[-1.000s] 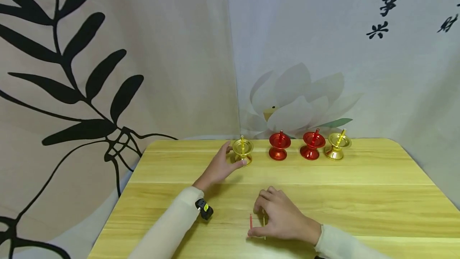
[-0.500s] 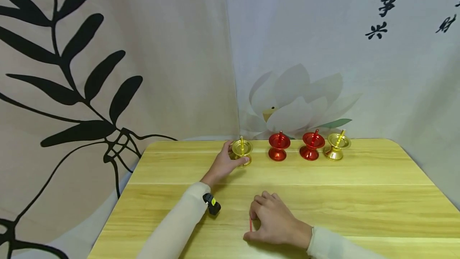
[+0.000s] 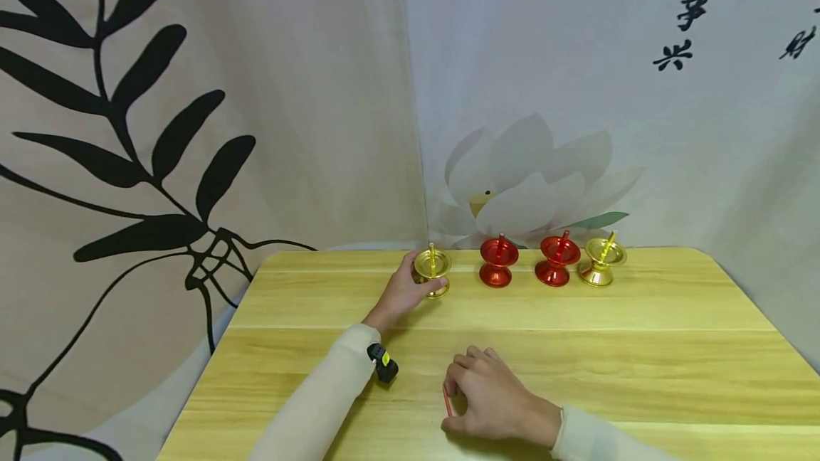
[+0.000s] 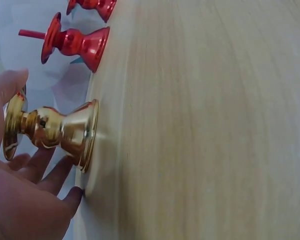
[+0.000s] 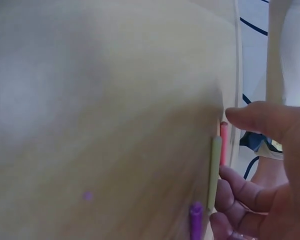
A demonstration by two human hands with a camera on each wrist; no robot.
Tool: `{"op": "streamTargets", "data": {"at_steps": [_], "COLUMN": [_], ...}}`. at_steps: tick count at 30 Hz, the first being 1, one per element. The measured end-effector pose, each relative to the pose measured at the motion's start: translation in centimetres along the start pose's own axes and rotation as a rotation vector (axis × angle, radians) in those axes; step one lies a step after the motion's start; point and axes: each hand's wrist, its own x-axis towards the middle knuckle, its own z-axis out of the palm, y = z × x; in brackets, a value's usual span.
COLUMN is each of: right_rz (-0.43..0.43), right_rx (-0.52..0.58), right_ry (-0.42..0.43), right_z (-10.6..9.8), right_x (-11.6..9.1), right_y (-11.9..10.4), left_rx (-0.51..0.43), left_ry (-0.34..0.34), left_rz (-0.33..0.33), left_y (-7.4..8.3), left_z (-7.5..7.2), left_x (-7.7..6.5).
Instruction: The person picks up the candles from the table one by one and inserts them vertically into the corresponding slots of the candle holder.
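Has, at far left, a printed black plant point(image 3: 144, 233) on the pale cloth point(image 3: 333, 91). Wears a cream left sleeve point(image 3: 317, 400) over the table point(image 3: 640, 354), with a small black device point(image 3: 386, 367) at the cuff. Curls the left hand point(image 3: 402, 289) round the left gold holder point(image 4: 52, 127) near the table's far edge, with the thumb across its front and the other fingers behind and beneath its dish; holds this grip about half closed, with the holder inside it. Bears a gold stick point(image 3: 432, 257) upright in that dish.

Next, pinches a thin red stick point(image 5: 224, 146) end to end in the right hand point(image 3: 496, 404), low over the table's near side, with the thumb at one end and a fingertip at the other; spreads this grip only by the stick's length. Cannot tell whether the stick touches the table. Shows, in the right wrist view, a yellow-green stick point(image 5: 214, 172) just beside the red one and a purple stick point(image 5: 196, 222) near the other fingers.

Toward the far edge, has a left red holder point(image 3: 495, 274), then a right red holder point(image 3: 552, 273) just beside a right gold holder point(image 3: 596, 275), each with a stick of matching color in its dish. Has black lettering point(image 3: 693, 10) on the cloth at upper right.
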Motion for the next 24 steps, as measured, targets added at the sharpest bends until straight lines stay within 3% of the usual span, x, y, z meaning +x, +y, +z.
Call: {"op": "streamTargets", "data": {"at_steps": [24], "right_rz": [-0.035], "right_rx": [0.041], "right_ry": [0.043], "right_z": [0.3], "right_x": [0.1], "right_y": [0.0], "left_rx": [0.011], "left_ry": [0.007], "left_rz": [-0.013], "left_y": [0.1], "left_z": [-0.2], "left_x": [-1.0]}}
